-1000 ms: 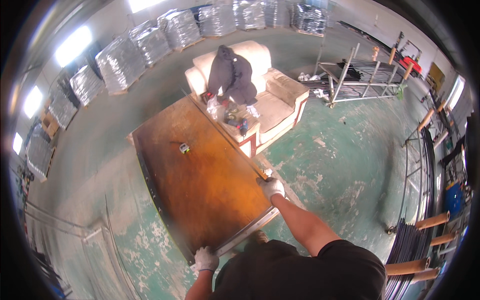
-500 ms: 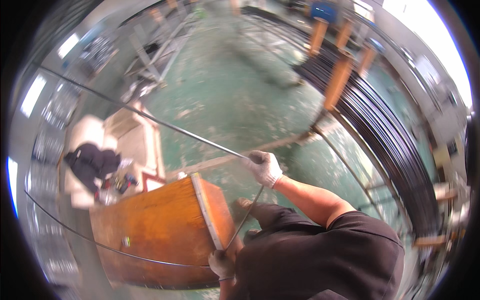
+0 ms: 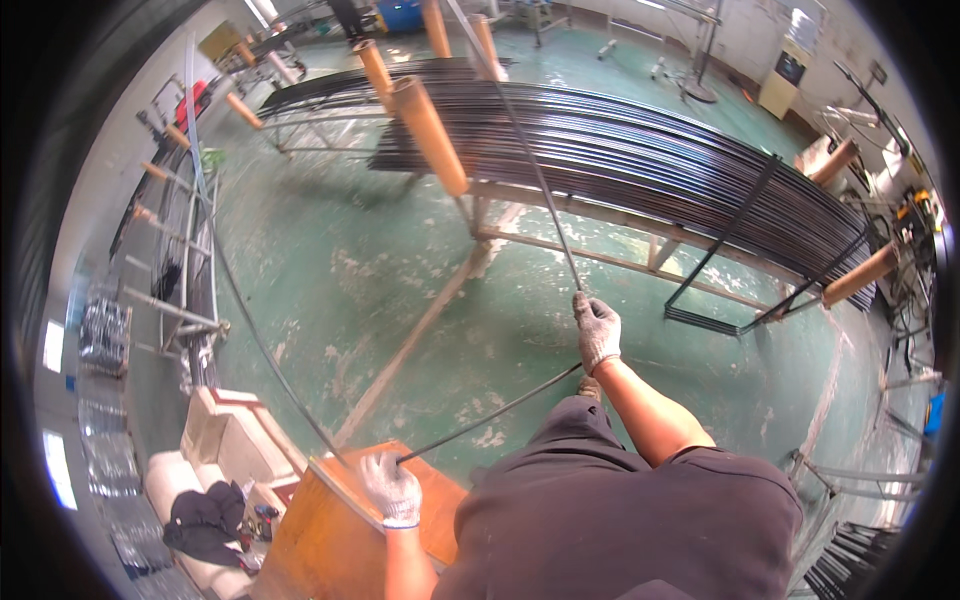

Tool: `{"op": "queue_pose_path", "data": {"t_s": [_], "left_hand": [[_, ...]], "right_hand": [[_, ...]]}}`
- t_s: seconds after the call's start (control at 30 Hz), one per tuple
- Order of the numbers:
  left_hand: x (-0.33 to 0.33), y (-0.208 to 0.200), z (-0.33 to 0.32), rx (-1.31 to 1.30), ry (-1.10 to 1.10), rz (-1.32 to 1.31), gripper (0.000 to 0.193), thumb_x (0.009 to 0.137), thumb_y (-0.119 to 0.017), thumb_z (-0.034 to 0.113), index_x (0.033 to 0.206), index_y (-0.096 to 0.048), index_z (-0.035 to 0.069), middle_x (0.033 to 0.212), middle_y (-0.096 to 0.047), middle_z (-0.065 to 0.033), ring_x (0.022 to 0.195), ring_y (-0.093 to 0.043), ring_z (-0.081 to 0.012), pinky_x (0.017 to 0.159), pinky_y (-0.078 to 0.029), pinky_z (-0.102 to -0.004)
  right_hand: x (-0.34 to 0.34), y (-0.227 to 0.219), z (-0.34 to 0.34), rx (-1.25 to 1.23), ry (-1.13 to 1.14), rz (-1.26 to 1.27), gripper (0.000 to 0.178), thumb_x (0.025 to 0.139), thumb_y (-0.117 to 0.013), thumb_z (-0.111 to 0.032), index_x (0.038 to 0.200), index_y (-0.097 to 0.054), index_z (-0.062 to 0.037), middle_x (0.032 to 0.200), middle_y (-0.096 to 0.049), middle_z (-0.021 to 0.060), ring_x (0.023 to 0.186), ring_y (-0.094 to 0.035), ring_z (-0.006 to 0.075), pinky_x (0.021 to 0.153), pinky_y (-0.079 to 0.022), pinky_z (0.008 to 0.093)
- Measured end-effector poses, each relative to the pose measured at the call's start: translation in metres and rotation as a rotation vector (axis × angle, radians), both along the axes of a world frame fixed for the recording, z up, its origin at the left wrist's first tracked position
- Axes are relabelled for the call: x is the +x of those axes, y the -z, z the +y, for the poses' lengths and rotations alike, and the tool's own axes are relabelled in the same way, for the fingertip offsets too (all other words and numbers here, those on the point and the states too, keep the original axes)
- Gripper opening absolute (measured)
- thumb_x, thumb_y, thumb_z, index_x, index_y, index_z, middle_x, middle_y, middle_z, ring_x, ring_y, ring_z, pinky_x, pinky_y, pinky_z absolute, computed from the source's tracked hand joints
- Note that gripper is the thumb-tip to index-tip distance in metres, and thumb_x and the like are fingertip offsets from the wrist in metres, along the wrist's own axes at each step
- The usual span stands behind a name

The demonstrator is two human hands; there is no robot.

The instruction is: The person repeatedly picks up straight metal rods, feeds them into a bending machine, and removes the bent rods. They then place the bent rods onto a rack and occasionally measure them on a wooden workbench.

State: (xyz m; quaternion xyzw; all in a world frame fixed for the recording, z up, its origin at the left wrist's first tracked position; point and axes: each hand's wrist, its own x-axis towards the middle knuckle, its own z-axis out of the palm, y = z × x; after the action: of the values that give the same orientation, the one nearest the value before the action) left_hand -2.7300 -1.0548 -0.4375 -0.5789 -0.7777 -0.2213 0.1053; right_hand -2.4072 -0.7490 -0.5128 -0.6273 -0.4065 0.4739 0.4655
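Note:
My right hand (image 3: 598,332), in a greyish knitted work glove, is held out in front of me. Its fingers are wrapped round a thin dark rod (image 3: 540,180) that slants up and away past the rack. Lower left, my gloved left hand (image 3: 392,488) is closed above the edge of an orange-brown wooden table (image 3: 310,530). From it a long, thin dark rod (image 3: 245,300) curves away to the far upper left. A bowed dark length (image 3: 490,415) runs between both hands; whether it joins either rod is hidden by the gloves.
Ahead stands a rack stacked with black rods (image 3: 640,145), with upright wooden-coloured posts (image 3: 430,135). A pale armchair (image 3: 245,440) holding dark clothing (image 3: 205,520) is left of the table. Another metal rack (image 3: 190,270) is at far left. Black rods (image 3: 850,560) lie at lower right.
My view has swung right, toward the rod rack. Both hands still grip the rods, whose far ends now point ahead instead of left over the table and armchair.

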Motion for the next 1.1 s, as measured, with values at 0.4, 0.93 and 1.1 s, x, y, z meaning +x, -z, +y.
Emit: {"op": "queue_pose_path", "data": {"t_s": [0.4,0.93,1.1], "left_hand": [[0.149,0.049,0.323,-0.014,0.503,-0.080,0.022,0.070,-0.067,-0.004,0.085,-0.067,0.012,0.087,-0.066,-0.0104,0.088,-0.064,-0.0359,0.081,-0.052,-0.0485],[0.166,0.165,0.597,-0.344,0.534,-0.021,0.018,0.079,-0.063,0.001,0.093,-0.071,0.008,0.096,-0.069,-0.0166,0.097,-0.065,-0.0411,0.087,-0.053,-0.0527],[0.201,0.153,0.628,-0.403,0.463,-0.200,0.022,0.079,-0.064,0.000,0.099,-0.072,0.004,0.101,-0.070,-0.0187,0.101,-0.067,-0.0402,0.092,-0.054,-0.0496]], "right_hand": [[0.264,0.087,0.120,-0.176,0.501,-0.073,0.044,0.104,-0.076,-0.041,0.088,-0.077,-0.0009,0.071,-0.063,-0.0006,0.069,-0.050,0.0121,0.066,-0.042,0.0325],[0.285,0.148,0.334,-0.486,0.477,-0.267,0.046,0.100,-0.072,-0.041,0.120,-0.078,-0.0004,0.115,-0.080,0.0228,0.111,-0.076,0.0336,0.099,-0.057,0.0432],[0.301,0.183,0.373,-0.483,0.331,-0.288,0.059,0.096,-0.078,-0.045,0.134,-0.070,-0.0006,0.120,-0.079,0.0198,0.113,-0.076,0.0315,0.101,-0.058,0.0404]]}}
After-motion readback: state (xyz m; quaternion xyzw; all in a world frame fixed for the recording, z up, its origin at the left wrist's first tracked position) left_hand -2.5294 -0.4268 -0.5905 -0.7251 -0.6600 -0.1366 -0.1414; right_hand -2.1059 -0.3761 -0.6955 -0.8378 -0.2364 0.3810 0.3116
